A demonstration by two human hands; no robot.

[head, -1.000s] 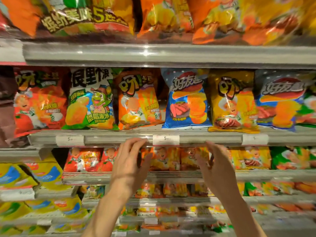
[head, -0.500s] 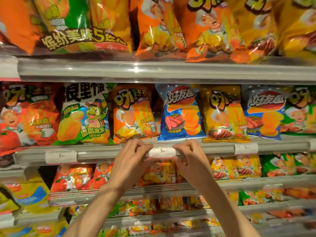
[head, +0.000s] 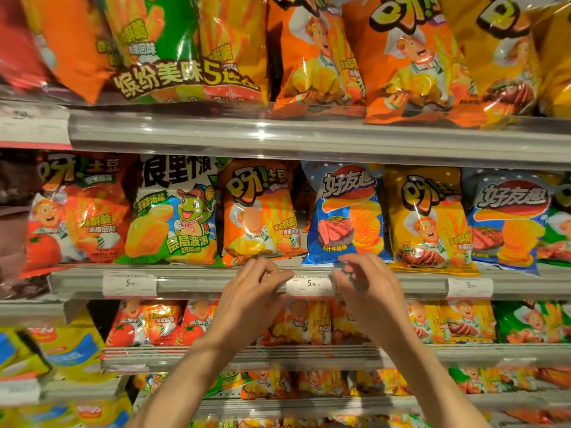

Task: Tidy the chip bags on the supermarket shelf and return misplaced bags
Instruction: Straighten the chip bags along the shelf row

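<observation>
Chip bags stand in a row on the middle shelf (head: 216, 281): a red tomato bag (head: 77, 211), a green-and-white bag (head: 173, 211), an orange bag (head: 259, 214), a blue steak bag (head: 349, 214), a yellow bag (head: 429, 217) and a second blue bag (head: 506, 223). My left hand (head: 253, 295) rests its bent fingers on the shelf rail just below the orange bag. My right hand (head: 367, 288) hovers at the rail under the blue steak bag's bottom edge, fingers loosely curled and blurred. Neither hand holds a bag. A 5.90 price tag (head: 309, 284) sits between them.
The top shelf (head: 309, 134) carries large orange and yellow bags that overhang its clear rail. Below, narrower shelves hold smaller red, orange, yellow and green bags (head: 531, 322). Yellow-and-blue bags (head: 68, 350) fill the lower left. More price tags (head: 469, 285) sit along the rail.
Both hands have risen from below the rail to the middle shelf's edge and drawn together around the price tag. The view has tilted upward and closer to the shelf.
</observation>
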